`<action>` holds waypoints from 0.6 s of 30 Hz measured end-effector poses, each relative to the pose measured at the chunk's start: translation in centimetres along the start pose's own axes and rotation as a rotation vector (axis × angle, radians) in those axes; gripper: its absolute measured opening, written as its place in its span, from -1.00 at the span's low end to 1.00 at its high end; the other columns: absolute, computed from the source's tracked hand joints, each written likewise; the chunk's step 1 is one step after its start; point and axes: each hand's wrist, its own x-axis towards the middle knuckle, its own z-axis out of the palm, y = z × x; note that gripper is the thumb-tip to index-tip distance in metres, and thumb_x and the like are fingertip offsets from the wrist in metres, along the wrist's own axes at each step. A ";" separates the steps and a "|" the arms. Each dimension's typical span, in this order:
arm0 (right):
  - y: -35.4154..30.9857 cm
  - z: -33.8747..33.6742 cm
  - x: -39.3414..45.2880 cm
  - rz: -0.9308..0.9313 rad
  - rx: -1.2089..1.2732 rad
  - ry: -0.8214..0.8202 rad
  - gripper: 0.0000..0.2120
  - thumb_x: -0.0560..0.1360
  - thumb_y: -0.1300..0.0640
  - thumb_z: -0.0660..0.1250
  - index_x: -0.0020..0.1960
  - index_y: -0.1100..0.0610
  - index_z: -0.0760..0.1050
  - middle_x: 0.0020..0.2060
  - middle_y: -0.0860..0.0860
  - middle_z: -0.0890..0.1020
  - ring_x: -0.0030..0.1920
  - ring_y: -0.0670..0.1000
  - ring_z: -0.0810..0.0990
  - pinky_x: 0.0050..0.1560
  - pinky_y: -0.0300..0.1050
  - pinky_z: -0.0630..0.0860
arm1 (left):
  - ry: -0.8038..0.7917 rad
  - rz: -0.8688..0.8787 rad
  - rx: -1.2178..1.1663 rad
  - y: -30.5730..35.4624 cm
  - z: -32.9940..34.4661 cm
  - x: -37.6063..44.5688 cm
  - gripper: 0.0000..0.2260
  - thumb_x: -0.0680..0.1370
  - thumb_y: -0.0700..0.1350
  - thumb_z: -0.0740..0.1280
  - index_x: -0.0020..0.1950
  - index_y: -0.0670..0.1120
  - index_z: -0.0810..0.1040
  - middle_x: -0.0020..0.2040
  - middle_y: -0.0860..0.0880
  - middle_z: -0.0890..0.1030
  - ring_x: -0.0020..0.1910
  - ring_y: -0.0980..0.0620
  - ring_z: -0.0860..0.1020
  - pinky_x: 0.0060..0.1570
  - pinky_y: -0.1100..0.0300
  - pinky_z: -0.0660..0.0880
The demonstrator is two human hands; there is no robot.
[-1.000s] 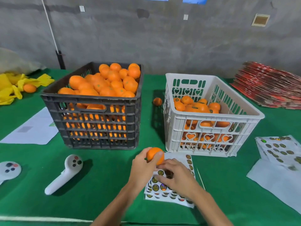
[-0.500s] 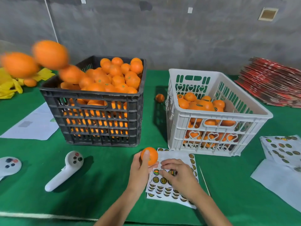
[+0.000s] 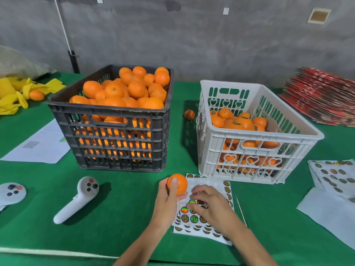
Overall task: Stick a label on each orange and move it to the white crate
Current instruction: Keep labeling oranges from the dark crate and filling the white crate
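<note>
Near the table's front edge, the left hand (image 3: 166, 202) grips an orange (image 3: 177, 184) just before the white crate (image 3: 249, 150). The right hand (image 3: 210, 205), fingers curled, picks at the label sheet (image 3: 211, 186) beside it; whether it pinches a label is unclear.

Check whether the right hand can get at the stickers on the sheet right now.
Probably yes: the right hand already rests on the sticker sheet, fingers curled over its stickers; nothing lies between, and the left hand holds the orange aside.
</note>
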 end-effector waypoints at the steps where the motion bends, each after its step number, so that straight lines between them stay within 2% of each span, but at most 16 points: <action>1: -0.1 -0.1 0.1 -0.046 -0.055 0.002 -0.63 0.56 -0.14 0.42 0.22 0.09 0.68 0.21 -0.15 0.57 0.24 -0.15 0.50 0.33 -0.31 0.36 | -0.001 -0.004 -0.005 0.0 0.0 0.0 -0.57 0.61 0.33 0.14 0.35 0.11 0.41 0.21 -0.01 0.62 0.00 0.07 0.74 0.11 0.10 0.54; 4: -0.1 -0.1 0.1 -0.102 -0.089 0.021 -0.70 0.57 -0.09 0.42 0.16 0.10 0.71 0.17 -0.12 0.62 0.18 -0.12 0.56 0.29 -0.27 0.43 | 0.003 -0.010 -0.017 0.1 0.0 0.0 -0.53 0.61 0.32 0.14 0.38 0.06 0.40 0.22 -0.02 0.61 0.00 0.06 0.74 0.08 0.14 0.55; 6: -0.1 -0.2 0.1 -0.034 0.035 0.033 -0.72 0.55 -0.08 0.45 0.13 0.07 0.72 0.14 -0.17 0.60 0.18 -0.19 0.55 0.27 -0.27 0.45 | 0.005 -0.018 -0.021 0.3 0.0 -0.1 -0.52 0.61 0.32 0.14 0.38 0.05 0.40 0.22 -0.01 0.61 -0.01 0.06 0.74 0.06 0.16 0.55; 11: 0.2 -0.5 0.3 0.067 0.252 0.003 -0.89 0.56 0.07 0.47 0.04 0.05 0.74 0.12 -0.17 0.61 0.08 -0.11 0.62 0.19 -0.23 0.50 | 0.003 -0.035 -0.005 0.6 -0.1 -0.2 -0.55 0.65 0.27 0.12 0.40 0.02 0.38 0.23 -0.01 0.60 -0.01 0.09 0.74 0.05 0.22 0.50; 13: 0.3 -0.4 0.1 0.064 0.206 -0.010 -0.85 0.54 0.03 0.49 0.08 0.04 0.72 0.14 -0.20 0.58 0.11 -0.14 0.59 0.21 -0.26 0.47 | 0.005 -0.038 -0.005 0.6 -0.1 -0.2 -0.57 0.67 0.25 0.11 0.41 0.01 0.38 0.24 -0.02 0.60 -0.01 0.08 0.74 0.06 0.20 0.52; 16: 0.5 -0.1 -0.1 0.054 0.147 -0.020 -0.70 0.48 -0.14 0.51 0.12 -0.01 0.70 0.16 -0.28 0.55 0.22 -0.20 0.54 0.26 -0.36 0.40 | -0.001 -0.042 0.003 0.7 -0.1 -0.2 -0.56 0.66 0.26 0.11 0.42 0.03 0.37 0.24 -0.01 0.60 0.00 0.09 0.74 0.02 0.25 0.52; 18: 0.5 -0.1 0.1 0.031 0.119 -0.014 -0.71 0.50 -0.13 0.50 0.12 0.00 0.70 0.16 -0.27 0.56 0.21 -0.20 0.54 0.27 -0.33 0.42 | -0.002 -0.043 0.003 0.6 -0.2 -0.2 -0.54 0.65 0.28 0.11 0.41 0.04 0.38 0.24 -0.01 0.60 0.00 0.09 0.74 0.04 0.23 0.52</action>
